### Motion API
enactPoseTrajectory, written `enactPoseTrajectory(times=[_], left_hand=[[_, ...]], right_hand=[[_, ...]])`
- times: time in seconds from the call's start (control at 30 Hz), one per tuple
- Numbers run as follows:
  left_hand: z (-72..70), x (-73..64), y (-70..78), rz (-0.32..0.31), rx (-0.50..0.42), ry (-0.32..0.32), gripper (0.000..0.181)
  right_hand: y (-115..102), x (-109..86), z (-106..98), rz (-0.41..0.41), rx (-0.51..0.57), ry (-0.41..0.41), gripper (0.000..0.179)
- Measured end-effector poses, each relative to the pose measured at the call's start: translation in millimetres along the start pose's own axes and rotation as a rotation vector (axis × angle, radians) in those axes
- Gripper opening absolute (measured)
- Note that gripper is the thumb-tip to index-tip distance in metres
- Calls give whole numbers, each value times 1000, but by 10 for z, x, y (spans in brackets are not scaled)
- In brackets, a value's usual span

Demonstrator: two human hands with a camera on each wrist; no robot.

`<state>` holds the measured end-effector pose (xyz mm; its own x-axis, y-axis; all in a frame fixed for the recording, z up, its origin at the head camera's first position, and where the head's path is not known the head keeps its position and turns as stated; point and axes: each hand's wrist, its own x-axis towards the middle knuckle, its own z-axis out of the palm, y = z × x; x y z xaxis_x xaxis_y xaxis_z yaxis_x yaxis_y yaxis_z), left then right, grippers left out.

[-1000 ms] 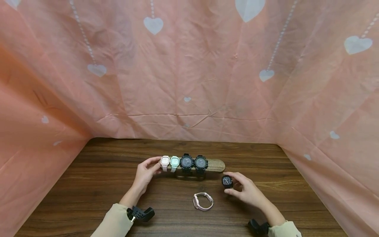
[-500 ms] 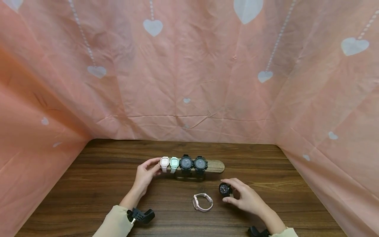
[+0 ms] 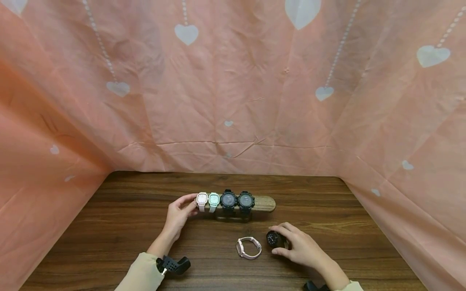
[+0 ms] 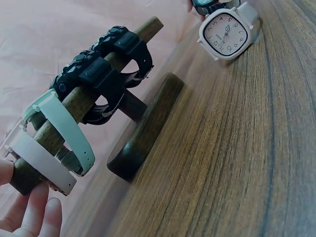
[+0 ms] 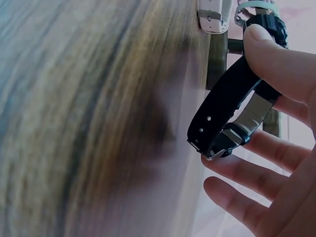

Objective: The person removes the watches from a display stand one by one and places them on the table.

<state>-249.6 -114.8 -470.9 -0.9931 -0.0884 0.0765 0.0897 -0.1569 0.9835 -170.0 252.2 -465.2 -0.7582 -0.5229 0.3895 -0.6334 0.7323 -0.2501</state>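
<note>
Black watch [image 3: 274, 239], pinched by the right hand [image 3: 301, 246]: probably light, its strap pliant; best held by the rim. Left hand [image 3: 179, 212] grips the wooden stand [image 3: 265, 204].

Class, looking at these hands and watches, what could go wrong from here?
The held black watch might slip, as the right hand has it between thumb and fingers. It might also bump the pale watch resting close by. The stand might tip if the left hand presses down, since the four watches crowd toward that end.
</note>
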Motion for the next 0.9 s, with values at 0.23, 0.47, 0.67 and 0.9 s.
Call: enactPoseTrajectory(times=[0.23, 0.47, 0.67, 0.9], left_hand=[[-1, 6, -9, 7, -4, -9, 28], [-24, 15, -11, 9, -3, -19, 27], [-31, 21, -11, 8, 3, -29, 27], [-27, 21, -10, 8, 10, -32, 27]], right_hand=[[6, -8, 12, -15, -47, -7, 54], [-3, 2, 34, -31, -55, -45, 52], [-8, 14, 45, -28, -66, -97, 50], [5, -2, 50, -38, -56, -116, 48]])
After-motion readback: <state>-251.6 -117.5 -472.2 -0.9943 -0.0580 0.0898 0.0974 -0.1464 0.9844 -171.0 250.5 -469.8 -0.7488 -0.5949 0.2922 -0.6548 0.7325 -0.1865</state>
